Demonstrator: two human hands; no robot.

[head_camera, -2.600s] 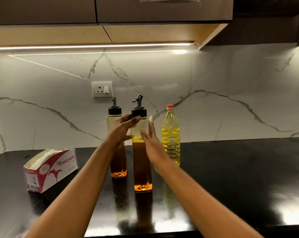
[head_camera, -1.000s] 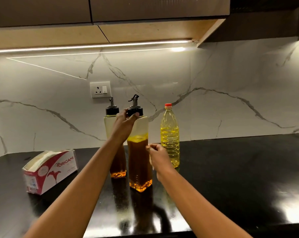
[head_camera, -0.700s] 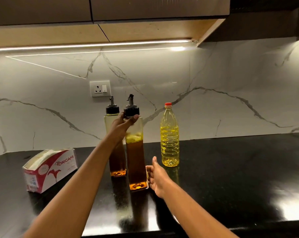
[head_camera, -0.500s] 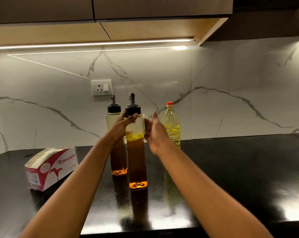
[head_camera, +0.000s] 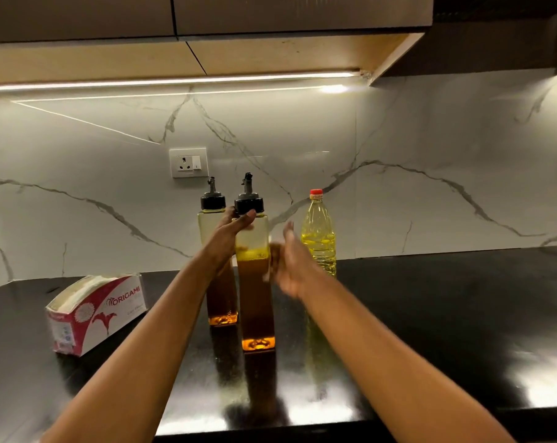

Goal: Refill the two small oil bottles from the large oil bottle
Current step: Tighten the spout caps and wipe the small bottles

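Two tall square oil bottles with black pourer caps stand on the black counter. The nearer bottle [head_camera: 255, 292] holds dark amber oil to about three quarters; my left hand [head_camera: 231, 238] grips its clear upper part just under the cap. The rear bottle [head_camera: 214, 219] stands behind my left wrist, partly hidden. My right hand [head_camera: 290, 260] is blurred, fingers stretched, right beside the nearer bottle at oil-level height; contact is unclear. The large yellow oil bottle [head_camera: 318, 233] with a red cap stands upright behind my right hand.
A red and white tissue box [head_camera: 96, 311] lies on the counter [head_camera: 430, 314] to the left. A wall socket [head_camera: 188, 162] sits on the marble backsplash above the bottles. Wall cabinets hang overhead. The counter's front edge runs just below my forearms.
My right hand dropped from the bottle's upper part to its middle and is in motion. My left hand keeps its hold under the cap. The nearer bottle stands flat again after an earlier tilt.
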